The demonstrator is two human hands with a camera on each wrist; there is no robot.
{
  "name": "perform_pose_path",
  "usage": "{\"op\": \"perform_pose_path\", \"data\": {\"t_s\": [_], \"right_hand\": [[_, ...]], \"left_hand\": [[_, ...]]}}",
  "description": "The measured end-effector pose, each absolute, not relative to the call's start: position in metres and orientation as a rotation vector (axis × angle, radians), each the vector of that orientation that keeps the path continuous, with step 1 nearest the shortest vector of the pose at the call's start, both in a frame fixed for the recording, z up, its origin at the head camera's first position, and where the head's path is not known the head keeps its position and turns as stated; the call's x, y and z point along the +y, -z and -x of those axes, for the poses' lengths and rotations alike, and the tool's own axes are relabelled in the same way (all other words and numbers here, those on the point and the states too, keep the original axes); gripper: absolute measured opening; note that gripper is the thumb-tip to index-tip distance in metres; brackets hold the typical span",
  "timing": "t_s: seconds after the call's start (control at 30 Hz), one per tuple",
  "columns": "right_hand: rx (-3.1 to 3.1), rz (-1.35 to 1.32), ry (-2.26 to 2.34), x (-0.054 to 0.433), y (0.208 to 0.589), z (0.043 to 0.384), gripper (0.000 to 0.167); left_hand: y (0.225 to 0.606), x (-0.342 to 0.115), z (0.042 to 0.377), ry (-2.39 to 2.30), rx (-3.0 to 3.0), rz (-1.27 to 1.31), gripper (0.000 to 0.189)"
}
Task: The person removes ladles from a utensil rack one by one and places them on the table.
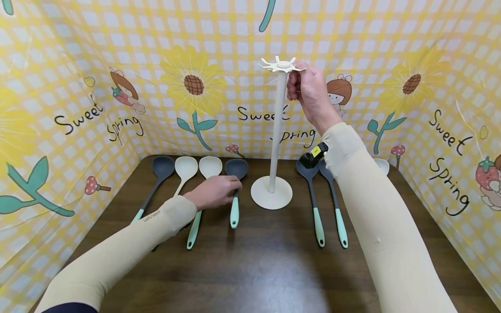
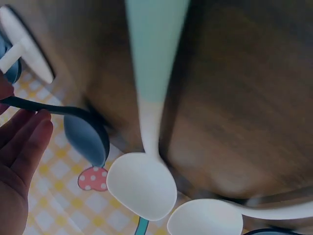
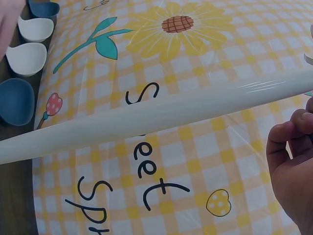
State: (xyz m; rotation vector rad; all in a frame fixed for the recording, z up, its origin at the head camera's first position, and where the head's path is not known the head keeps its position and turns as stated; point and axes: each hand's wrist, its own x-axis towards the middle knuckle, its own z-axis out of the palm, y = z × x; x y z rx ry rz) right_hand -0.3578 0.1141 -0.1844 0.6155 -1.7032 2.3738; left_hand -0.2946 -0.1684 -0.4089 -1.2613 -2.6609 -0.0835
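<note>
My left hand [image 1: 215,191] pinches a dark blue ladle [image 1: 236,168] by its shaft, just below the bowl, and the mint handle points toward me. In the left wrist view, thumb and fingers [image 2: 36,134] close around that shaft. A tall white utensil stand [image 1: 276,130] rises right of this ladle, on a round base, with a ring of hooks on top. My right hand [image 1: 312,93] is raised to the top of the stand, its fingers curled and gripping one hook at the right side. The right wrist view shows the white pole [image 3: 161,115] beside the curled fingers [image 3: 281,142].
Left of my left hand lie two white ladles [image 1: 210,166] and a dark one [image 1: 163,166], partly behind the sleeve. Two dark mint-handled utensils [image 1: 318,226] lie right of the stand, a white one [image 1: 381,165] beyond my right arm. A checked cloth [image 1: 242,34] walls the table.
</note>
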Motion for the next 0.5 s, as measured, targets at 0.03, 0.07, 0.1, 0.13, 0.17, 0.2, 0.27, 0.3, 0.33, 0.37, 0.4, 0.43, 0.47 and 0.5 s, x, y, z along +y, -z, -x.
{"op": "perform_pose_path", "data": {"t_s": [0.03, 0.07, 0.1, 0.13, 0.17, 0.2, 0.27, 0.3, 0.33, 0.37, 0.4, 0.43, 0.47, 0.5], "right_hand": [[-1.704, -0.617, -2.374, 0.114, 0.184, 0.358, 0.045], [-1.704, -0.619, -2.373, 0.114, 0.184, 0.358, 0.045], [-1.703, -0.622, -2.373, 0.114, 0.184, 0.358, 0.045], [-1.703, -0.625, -2.372, 0.114, 0.184, 0.357, 0.045], [-1.701, -0.626, -2.372, 0.114, 0.184, 0.357, 0.045], [-1.701, -0.628, -2.371, 0.114, 0.184, 0.357, 0.045], [-1.704, -0.627, -2.371, 0.114, 0.184, 0.357, 0.044], [-1.706, -0.627, -2.371, 0.114, 0.184, 0.358, 0.044], [-1.707, -0.625, -2.372, 0.114, 0.184, 0.358, 0.044], [-1.709, -0.623, -2.372, 0.114, 0.184, 0.358, 0.044], [-1.712, -0.620, -2.372, 0.115, 0.184, 0.358, 0.044], [-1.714, -0.617, -2.371, 0.115, 0.184, 0.358, 0.045], [-1.715, -0.614, -2.371, 0.115, 0.185, 0.359, 0.045], [-1.713, -0.612, -2.374, 0.115, 0.185, 0.359, 0.045]], "left_hand": [[0.411, -0.168, 0.294, 0.053, -2.646, 1.282, 0.012], [0.414, -0.167, 0.293, 0.022, -2.627, 1.301, 0.012], [0.417, -0.167, 0.293, -0.017, -2.613, 1.312, 0.013], [0.420, -0.167, 0.293, -0.060, -2.599, 1.322, 0.014], [0.422, -0.167, 0.293, -0.098, -2.587, 1.331, 0.015], [0.423, -0.167, 0.293, -0.135, -2.580, 1.336, 0.016], [0.426, -0.167, 0.292, -0.201, -2.576, 1.339, 0.018], [0.426, -0.167, 0.292, -0.228, -2.577, 1.338, 0.020], [0.427, -0.168, 0.292, -0.248, -2.580, 1.338, 0.021], [0.427, -0.168, 0.291, -0.263, -2.586, 1.338, 0.023], [0.428, -0.168, 0.291, -0.275, -2.592, 1.339, 0.024], [0.429, -0.168, 0.290, -0.283, -2.594, 1.342, 0.025], [0.429, -0.168, 0.290, -0.288, -2.597, 1.343, 0.026], [0.430, -0.168, 0.290, -0.290, -2.601, 1.344, 0.027]]}}
